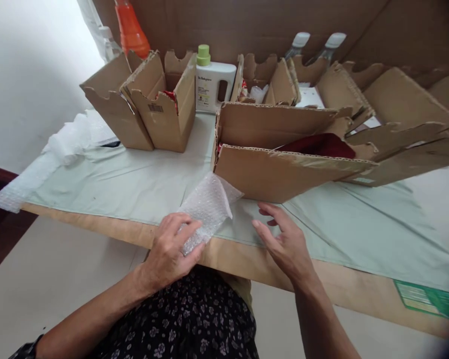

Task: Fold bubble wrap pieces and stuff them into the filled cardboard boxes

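Note:
My left hand (pixel 178 245) grips a piece of clear bubble wrap (pixel 208 209) at the front edge of the table, fingers on top and thumb along its near side. The wrap looks folded, with a loose flap at its upper right that reaches the long cardboard box (pixel 277 172). Whether anything lies inside the wrap, I cannot tell. My right hand (pixel 282 237) is apart from the wrap, just in front of that box, with thumb and fingers separated and nothing between them. Inside the long box lies something dark red (pixel 318 145).
Several open cardboard boxes (pixel 164 119) line the back of the table. Between them stands a white jug (pixel 214 87) with a green cap. An orange bottle (pixel 131 32) is behind at left. More bubble wrap (pixel 65 144) lies at the left end, on a pale green cloth (pixel 142 184).

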`<action>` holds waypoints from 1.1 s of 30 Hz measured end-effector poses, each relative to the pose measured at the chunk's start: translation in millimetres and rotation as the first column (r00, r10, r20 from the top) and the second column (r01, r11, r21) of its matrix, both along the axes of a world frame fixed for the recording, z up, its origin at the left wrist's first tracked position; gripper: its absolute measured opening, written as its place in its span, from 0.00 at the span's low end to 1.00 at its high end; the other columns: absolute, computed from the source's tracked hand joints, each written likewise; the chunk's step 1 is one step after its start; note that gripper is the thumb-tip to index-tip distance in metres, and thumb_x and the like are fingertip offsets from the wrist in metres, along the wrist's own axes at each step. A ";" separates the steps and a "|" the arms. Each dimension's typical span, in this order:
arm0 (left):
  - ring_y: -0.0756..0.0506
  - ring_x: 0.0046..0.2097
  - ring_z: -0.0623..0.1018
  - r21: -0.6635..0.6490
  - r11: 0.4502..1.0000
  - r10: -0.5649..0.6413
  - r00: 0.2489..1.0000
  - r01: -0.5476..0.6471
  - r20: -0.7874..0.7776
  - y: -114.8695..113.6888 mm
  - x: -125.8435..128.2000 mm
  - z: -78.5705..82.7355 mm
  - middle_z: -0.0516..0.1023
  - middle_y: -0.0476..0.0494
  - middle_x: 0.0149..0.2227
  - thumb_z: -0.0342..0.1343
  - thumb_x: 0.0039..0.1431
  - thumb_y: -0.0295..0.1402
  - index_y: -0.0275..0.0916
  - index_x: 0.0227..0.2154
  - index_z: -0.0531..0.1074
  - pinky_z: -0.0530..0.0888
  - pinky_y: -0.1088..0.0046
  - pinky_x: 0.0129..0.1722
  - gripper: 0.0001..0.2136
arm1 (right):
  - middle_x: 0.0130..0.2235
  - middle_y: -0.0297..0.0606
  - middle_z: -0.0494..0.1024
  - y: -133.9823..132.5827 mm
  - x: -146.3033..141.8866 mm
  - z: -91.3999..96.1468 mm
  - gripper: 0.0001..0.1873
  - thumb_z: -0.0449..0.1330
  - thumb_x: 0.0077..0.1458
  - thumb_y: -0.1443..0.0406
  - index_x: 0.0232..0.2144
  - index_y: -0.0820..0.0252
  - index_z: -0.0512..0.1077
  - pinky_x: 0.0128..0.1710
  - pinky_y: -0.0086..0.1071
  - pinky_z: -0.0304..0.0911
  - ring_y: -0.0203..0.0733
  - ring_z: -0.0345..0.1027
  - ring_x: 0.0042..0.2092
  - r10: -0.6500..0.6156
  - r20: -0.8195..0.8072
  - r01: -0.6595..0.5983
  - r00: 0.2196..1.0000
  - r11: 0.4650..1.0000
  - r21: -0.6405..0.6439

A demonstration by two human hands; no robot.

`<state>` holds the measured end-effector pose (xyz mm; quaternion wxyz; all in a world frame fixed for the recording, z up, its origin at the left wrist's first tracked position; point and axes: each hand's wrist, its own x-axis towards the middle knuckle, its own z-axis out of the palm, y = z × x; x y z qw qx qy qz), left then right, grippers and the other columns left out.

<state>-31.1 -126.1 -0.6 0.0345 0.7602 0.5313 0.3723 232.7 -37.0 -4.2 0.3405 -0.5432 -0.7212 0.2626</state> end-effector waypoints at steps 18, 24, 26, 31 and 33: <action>0.42 0.38 0.85 -0.477 0.870 0.097 0.903 0.128 0.420 21.4 -53.7 39.7 0.86 0.45 0.36 0.55 0.70 0.40 0.42 0.41 0.84 0.83 0.67 0.38 0.13 | 0.33 0.36 0.80 -51.3 -28.2 -3.7 0.13 0.64 0.62 0.54 0.34 0.56 0.79 0.36 0.31 0.69 0.41 0.73 0.36 -0.069 -0.518 -0.123 0.852 0.937 -0.327; 0.43 0.41 0.84 -0.343 0.909 -0.276 0.959 0.238 -0.065 86.5 -30.9 64.4 0.86 0.48 0.38 0.53 0.69 0.34 0.43 0.40 0.82 0.80 0.65 0.46 0.11 | 0.26 0.33 0.74 -100.3 -6.0 3.4 0.19 0.60 0.65 0.53 0.26 0.58 0.73 0.28 0.29 0.64 0.38 0.67 0.27 -0.067 -0.172 0.010 0.983 0.949 -0.316; 0.42 0.42 0.83 -0.325 0.889 -0.411 0.873 0.322 -0.262 108.9 -1.9 58.6 0.86 0.45 0.38 0.54 0.69 0.31 0.40 0.39 0.81 0.78 0.61 0.49 0.10 | 0.23 0.32 0.71 -120.2 -7.7 1.9 0.21 0.59 0.66 0.53 0.24 0.57 0.71 0.26 0.29 0.61 0.37 0.64 0.25 -0.043 -0.043 0.029 0.998 0.957 -0.287; 0.40 0.46 0.82 -0.180 0.923 -0.385 0.819 0.341 -0.425 108.1 23.0 65.4 0.83 0.39 0.43 0.53 0.71 0.31 0.36 0.49 0.78 0.79 0.60 0.48 0.11 | 0.24 0.32 0.74 -153.7 16.7 -5.1 0.17 0.60 0.66 0.51 0.32 0.57 0.76 0.24 0.30 0.63 0.37 0.65 0.23 -0.185 0.178 0.215 0.966 0.962 -0.168; 0.40 0.47 0.83 0.010 0.959 -0.267 0.910 0.285 -0.318 77.7 6.2 79.3 0.84 0.42 0.46 0.51 0.71 0.32 0.43 0.54 0.77 0.81 0.57 0.47 0.14 | 0.27 0.34 0.77 -156.2 31.8 -3.0 0.13 0.62 0.65 0.54 0.36 0.56 0.77 0.26 0.32 0.66 0.39 0.68 0.24 -0.273 0.219 0.291 0.937 0.955 -0.053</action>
